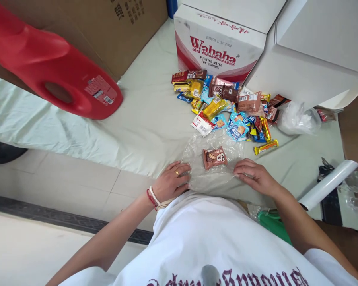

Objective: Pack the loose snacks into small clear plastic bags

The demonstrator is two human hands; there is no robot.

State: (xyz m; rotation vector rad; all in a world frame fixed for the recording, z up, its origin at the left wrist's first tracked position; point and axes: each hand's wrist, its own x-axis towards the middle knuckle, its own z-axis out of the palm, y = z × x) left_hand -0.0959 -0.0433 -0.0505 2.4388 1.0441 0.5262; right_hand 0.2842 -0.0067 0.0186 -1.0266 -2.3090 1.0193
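A thin clear plastic film point(197, 171), roundish with a crinkled rim, lies spread at the table's near edge. On it rests a small brown snack packet point(215, 158), roughly in the middle. My left hand point(174, 178), with a ring and bracelets, grips the film's left edge; its thumb is mostly hidden. At the right edge, my right hand point(253, 174) pinches the film between thumb and fingers. Neither hand touches the packet. Just beyond the film is a heap of wrapped snacks point(238, 127) in blue, yellow, red and brown.
A white-and-red water carton point(217, 43) stands behind the snacks, beside a white box point(310, 63). At left is a large red jug point(59, 71) before a brown carton point(92, 28). A crumpled clear bag point(300, 119) and a white roll point(329, 184) lie at right.
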